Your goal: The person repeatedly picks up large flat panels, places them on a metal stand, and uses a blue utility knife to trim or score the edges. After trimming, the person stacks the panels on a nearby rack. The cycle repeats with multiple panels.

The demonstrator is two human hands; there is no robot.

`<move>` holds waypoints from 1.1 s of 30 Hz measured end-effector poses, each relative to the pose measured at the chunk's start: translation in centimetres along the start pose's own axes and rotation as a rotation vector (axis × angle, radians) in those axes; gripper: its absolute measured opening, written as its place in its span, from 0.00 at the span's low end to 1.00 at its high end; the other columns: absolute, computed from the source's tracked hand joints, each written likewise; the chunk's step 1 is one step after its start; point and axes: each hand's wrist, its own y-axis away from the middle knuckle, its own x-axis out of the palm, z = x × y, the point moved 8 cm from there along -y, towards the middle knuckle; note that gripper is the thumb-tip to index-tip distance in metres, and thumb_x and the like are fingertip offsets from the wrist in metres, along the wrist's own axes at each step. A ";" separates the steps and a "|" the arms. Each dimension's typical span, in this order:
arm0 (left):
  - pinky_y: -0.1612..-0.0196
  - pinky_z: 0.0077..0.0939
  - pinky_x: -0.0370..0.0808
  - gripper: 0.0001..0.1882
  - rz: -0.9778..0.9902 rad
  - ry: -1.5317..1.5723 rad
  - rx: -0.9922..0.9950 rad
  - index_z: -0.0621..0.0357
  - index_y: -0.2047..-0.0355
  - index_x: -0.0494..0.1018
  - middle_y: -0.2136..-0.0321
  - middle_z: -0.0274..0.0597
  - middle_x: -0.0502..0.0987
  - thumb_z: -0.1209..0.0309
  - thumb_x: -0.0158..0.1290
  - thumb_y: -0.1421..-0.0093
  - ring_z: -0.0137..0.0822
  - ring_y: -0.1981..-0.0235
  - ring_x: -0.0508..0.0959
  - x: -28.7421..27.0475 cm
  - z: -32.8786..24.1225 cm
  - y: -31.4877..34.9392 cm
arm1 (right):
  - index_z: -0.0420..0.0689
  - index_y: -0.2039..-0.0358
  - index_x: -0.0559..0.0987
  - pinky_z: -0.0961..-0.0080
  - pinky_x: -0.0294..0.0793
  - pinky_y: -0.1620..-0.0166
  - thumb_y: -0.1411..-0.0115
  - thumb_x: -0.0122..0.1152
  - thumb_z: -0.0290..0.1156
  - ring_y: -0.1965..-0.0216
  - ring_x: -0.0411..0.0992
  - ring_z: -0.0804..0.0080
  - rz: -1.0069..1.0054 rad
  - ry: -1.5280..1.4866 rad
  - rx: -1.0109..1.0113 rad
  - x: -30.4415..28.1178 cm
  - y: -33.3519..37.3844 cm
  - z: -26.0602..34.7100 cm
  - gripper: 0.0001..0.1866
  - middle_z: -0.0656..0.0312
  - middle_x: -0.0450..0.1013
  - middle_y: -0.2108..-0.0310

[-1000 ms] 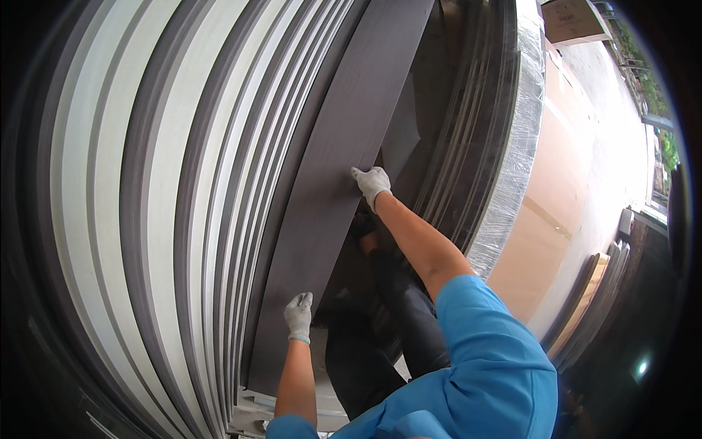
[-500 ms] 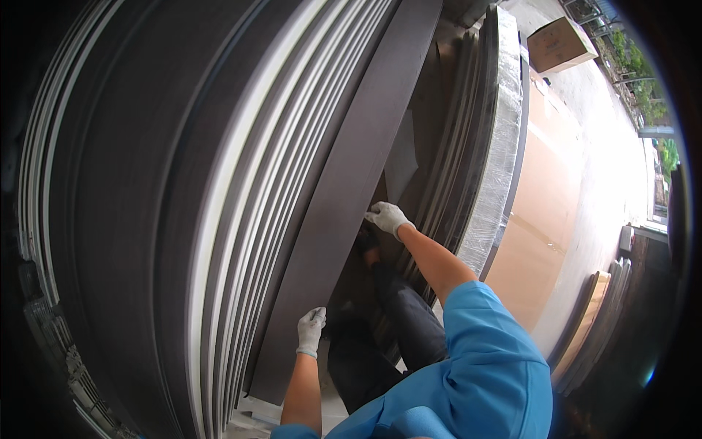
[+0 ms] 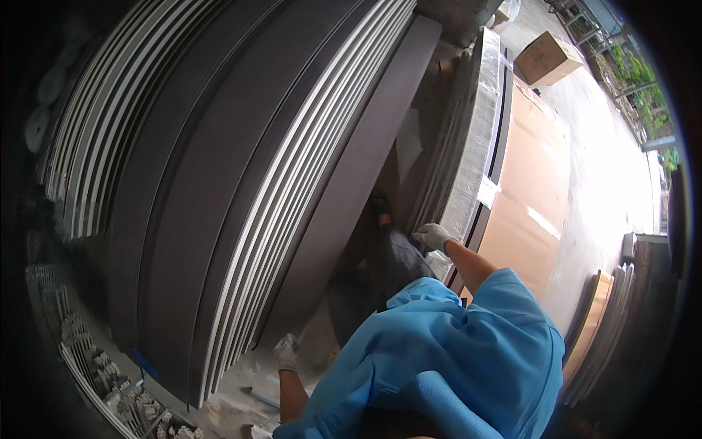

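Note:
A long dark brown panel (image 3: 344, 186) leans against a row of similar panels with pale edges (image 3: 281, 197). My left hand (image 3: 287, 353), in a white glove, is low beside the panel's near end, its fingers loosely bent and nothing visible in them. On the other side, my gloved right hand (image 3: 434, 237) hovers beside a stack wrapped in clear film (image 3: 468, 146); thumb and fingers are apart, and it appears to hold nothing. My legs stand in the narrow gap between panel and stack.
Behind the wrapped stack lies a large flat cardboard sheet (image 3: 530, 175). A cardboard box (image 3: 548, 58) stands at the far right. Boards (image 3: 589, 322) lean at the right. Small pale parts (image 3: 88, 351) fill a rack at lower left, near a blue tool (image 3: 145, 362).
Both hands have come away from the panel's edge. The right hand moved right toward the wrapped stack, the left down and toward me. My body and view have shifted back.

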 end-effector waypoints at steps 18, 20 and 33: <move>0.73 0.22 0.74 0.19 -0.296 0.573 -0.046 0.60 0.50 0.77 0.70 0.35 0.80 0.63 0.58 0.37 0.28 0.76 0.77 13.5 15.7 20.1 | 0.47 0.53 0.80 0.71 0.79 0.73 0.37 0.63 0.40 0.76 0.74 0.72 0.245 0.293 -0.262 -3.3 -11.3 20.8 0.15 0.63 0.76 0.67; 0.74 0.21 0.73 0.19 -0.335 0.678 -0.141 0.62 0.54 0.79 0.72 0.35 0.80 0.62 0.62 0.40 0.28 0.77 0.76 15.2 20.5 22.0 | 0.48 0.52 0.80 0.71 0.79 0.73 0.37 0.64 0.39 0.76 0.74 0.73 0.294 0.328 -0.385 0.4 -10.7 26.1 0.15 0.63 0.77 0.67; 0.67 0.26 0.78 0.15 -0.752 1.319 -0.112 0.59 0.56 0.79 0.66 0.39 0.81 0.61 0.57 0.36 0.30 0.72 0.78 1.0 39.5 26.8 | 0.42 0.49 0.78 0.72 0.79 0.56 0.37 0.63 0.36 0.59 0.80 0.65 0.697 0.934 -1.234 44.3 22.9 37.5 0.18 0.54 0.80 0.57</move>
